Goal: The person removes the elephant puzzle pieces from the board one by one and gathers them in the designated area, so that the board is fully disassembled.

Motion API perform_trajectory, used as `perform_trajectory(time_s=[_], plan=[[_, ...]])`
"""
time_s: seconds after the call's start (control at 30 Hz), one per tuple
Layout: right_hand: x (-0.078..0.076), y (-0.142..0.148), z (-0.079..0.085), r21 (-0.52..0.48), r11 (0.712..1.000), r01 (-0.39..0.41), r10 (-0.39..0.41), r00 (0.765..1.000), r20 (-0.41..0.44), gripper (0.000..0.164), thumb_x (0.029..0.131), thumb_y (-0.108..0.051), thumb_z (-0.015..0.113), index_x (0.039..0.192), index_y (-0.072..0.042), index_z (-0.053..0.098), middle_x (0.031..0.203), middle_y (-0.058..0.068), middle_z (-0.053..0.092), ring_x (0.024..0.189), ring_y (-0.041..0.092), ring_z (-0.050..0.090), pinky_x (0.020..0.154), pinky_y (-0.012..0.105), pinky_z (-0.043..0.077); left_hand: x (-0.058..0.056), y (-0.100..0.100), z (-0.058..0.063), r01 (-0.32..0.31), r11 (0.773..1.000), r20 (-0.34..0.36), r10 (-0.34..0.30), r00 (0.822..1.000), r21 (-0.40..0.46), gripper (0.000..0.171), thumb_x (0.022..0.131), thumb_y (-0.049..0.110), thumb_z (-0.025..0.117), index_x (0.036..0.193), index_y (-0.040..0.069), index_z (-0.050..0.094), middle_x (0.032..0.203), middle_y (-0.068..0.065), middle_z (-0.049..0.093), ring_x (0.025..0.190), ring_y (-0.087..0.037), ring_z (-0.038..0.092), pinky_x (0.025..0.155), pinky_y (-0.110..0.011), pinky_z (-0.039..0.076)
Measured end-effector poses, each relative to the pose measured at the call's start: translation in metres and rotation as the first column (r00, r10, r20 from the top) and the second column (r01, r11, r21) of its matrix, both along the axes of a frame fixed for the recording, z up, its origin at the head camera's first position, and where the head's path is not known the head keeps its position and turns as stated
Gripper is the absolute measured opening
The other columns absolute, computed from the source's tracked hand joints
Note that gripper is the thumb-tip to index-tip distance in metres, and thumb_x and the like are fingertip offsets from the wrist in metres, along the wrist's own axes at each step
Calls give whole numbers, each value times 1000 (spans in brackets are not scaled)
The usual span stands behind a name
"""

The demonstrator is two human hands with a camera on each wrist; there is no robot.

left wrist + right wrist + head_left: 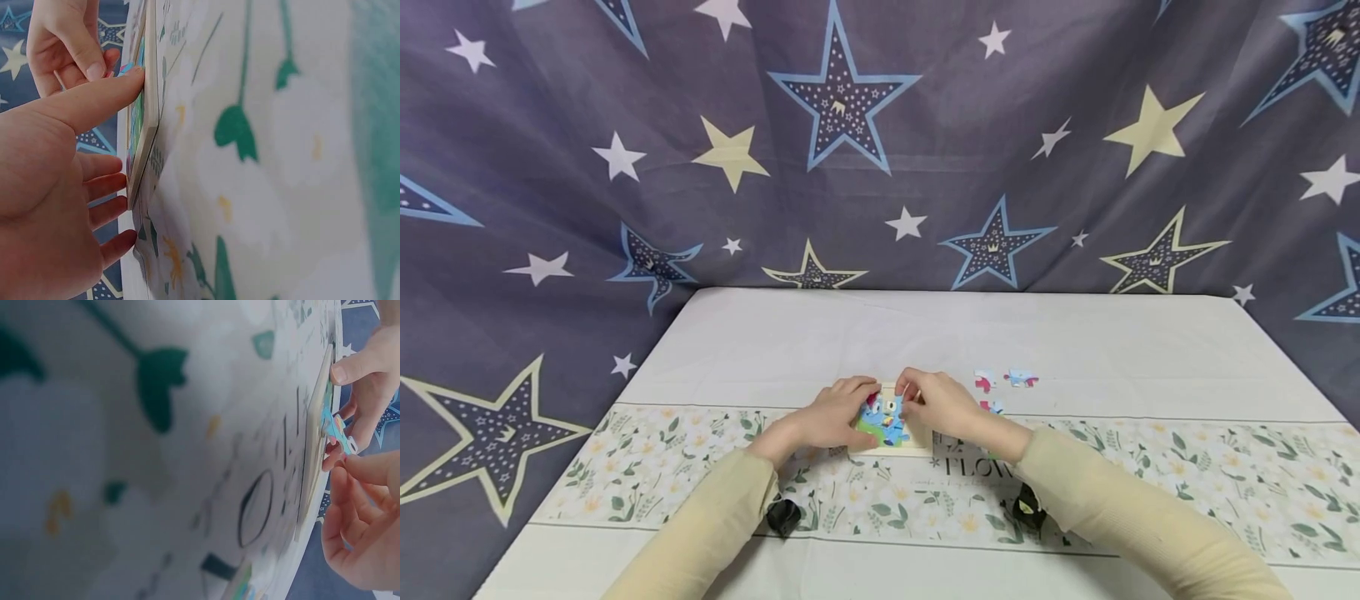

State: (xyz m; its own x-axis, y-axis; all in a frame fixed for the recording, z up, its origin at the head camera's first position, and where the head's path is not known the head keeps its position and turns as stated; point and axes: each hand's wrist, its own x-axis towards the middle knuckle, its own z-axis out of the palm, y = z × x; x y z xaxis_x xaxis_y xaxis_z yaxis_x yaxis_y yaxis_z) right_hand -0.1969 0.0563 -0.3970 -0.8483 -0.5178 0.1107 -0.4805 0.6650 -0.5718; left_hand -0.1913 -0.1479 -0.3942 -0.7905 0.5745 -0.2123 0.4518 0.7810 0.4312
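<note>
A small jigsaw puzzle in a pale wooden tray point(895, 452) lies on the table, its picture blue and green. My left hand point(838, 414) holds the tray at its left end, thumb on the front edge and fingers toward the far left corner. Above the tray, my right hand point(936, 404) pinches a blue puzzle piece point(337, 434) between thumb and index finger. That piece tilts up from the tray in the right wrist view, and the fingertips partly hide it. The tray's right part shows bare wood.
Loose puzzle pieces lie right of the tray: a pink-and-white one point(984, 381), a blue-and-pink one point(1021, 378) and another point(991, 407) beside the right hand. A floral printed cloth point(880, 500) covers the table. A dark starry curtain point(865, 208) hangs behind.
</note>
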Motion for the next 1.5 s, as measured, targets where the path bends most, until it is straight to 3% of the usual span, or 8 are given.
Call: perform_trajectory(time_s=[0.43, 1.03, 1.5], plan=[[-4, 5, -4, -78, 997, 3, 8, 990, 141, 12, 86, -6, 61, 94, -15, 60, 78, -1, 64, 66, 10, 58, 61, 25, 46, -11, -1, -6, -34, 997, -6, 34, 999, 67, 90, 70, 41, 75, 141, 6, 32, 142, -10, 30, 129, -28, 24, 104, -48, 22], [-8, 7, -8, -131, 991, -30, 55, 980, 190, 18, 86, -9, 61, 103, -11, 60, 77, -3, 63, 66, 8, 58, 63, 26, 46, -14, -2, -8, -32, 998, -5, 33, 999, 62, 93, 69, 44, 76, 142, 8, 31, 140, -8, 29, 127, -27, 25, 102, -49, 23], [-8, 23, 1, -195, 981, -20, 63, 974, 216, 19, 88, -11, 58, 107, -10, 63, 82, 6, 65, 69, 17, 60, 60, 26, 48, -13, -2, -9, -33, 998, 13, 32, 999, 57, 93, 71, 45, 74, 144, 11, 28, 140, -7, 27, 127, -25, 24, 102, -47, 22]])
